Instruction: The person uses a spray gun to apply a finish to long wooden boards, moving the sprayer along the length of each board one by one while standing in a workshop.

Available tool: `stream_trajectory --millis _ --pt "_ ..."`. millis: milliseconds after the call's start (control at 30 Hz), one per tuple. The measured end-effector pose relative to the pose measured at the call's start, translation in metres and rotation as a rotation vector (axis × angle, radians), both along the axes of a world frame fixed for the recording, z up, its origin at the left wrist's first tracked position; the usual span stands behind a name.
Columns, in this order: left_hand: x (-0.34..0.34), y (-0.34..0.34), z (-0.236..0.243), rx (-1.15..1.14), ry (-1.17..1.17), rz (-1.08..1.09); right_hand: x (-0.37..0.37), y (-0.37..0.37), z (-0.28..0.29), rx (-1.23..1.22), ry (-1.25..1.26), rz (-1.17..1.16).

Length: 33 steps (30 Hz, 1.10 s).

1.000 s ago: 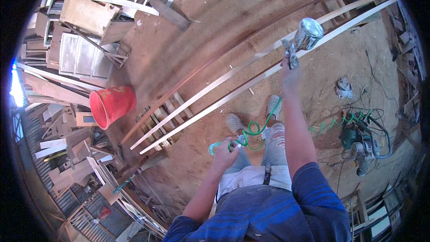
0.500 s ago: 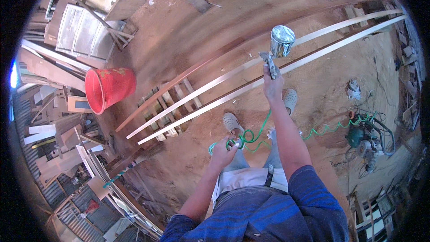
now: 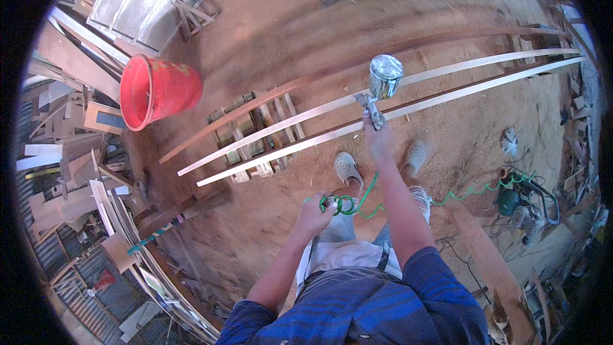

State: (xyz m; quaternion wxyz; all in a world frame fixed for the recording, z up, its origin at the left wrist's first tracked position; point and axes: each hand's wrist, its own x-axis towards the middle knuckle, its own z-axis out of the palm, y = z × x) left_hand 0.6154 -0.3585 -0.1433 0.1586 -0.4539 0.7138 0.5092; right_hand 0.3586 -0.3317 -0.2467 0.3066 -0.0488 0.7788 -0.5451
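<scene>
My right hand (image 3: 378,140) is closed round the handle of a spray gun (image 3: 372,110), held out in front of me above two long pale wooden strips. A round metal paint cup (image 3: 385,78), smeared with pale paint, sits on the gun. Below it run the farther strip (image 3: 268,141) and the nearer strip (image 3: 287,150), side by side. Closer to my body, my left hand (image 3: 313,214) grips loops of a green coiled hose (image 3: 345,206). The hose rises toward the gun and also trails off to the right. My right forearm covers part of its run.
Beyond the strips lies a long reddish-brown board (image 3: 246,108). Slatted wooden supports (image 3: 252,129) lie under the left ends. A red bucket (image 3: 175,92) stands far left, near stacked boards (image 3: 96,115). A green compressor-like machine (image 3: 509,202) sits at right, with cables around it.
My right hand and the spray gun have moved left along the strips. The whole view has shifted and turned slightly. My left hand keeps its hold on the hose.
</scene>
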Motion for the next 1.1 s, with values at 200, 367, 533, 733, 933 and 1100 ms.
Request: stream_trajectory --millis 200,367,533,733,933,1100 --pt "0.027 0.014 0.001 -0.033 0.041 0.025 0.004 -0.003 -0.013 -0.104 -0.018 -0.039" --pt "0.028 0.028 0.012 -0.023 0.001 0.062 -0.049 0.016 -0.026 -0.113 0.161 -0.244" --pt "0.034 0.041 0.019 -0.101 0.100 0.106 -0.071 0.024 -0.015 -0.131 0.299 -0.318" --pt "0.056 0.041 0.020 -0.112 0.017 0.126 -0.041 0.017 -0.009 0.047 0.256 -0.224" --pt "0.109 0.012 0.014 -0.005 -0.081 0.131 0.036 -0.026 -0.028 0.025 0.252 -0.108" --pt "0.192 -0.014 -0.014 -0.070 -0.001 0.140 0.113 -0.066 -0.032 0.005 0.162 -0.003"
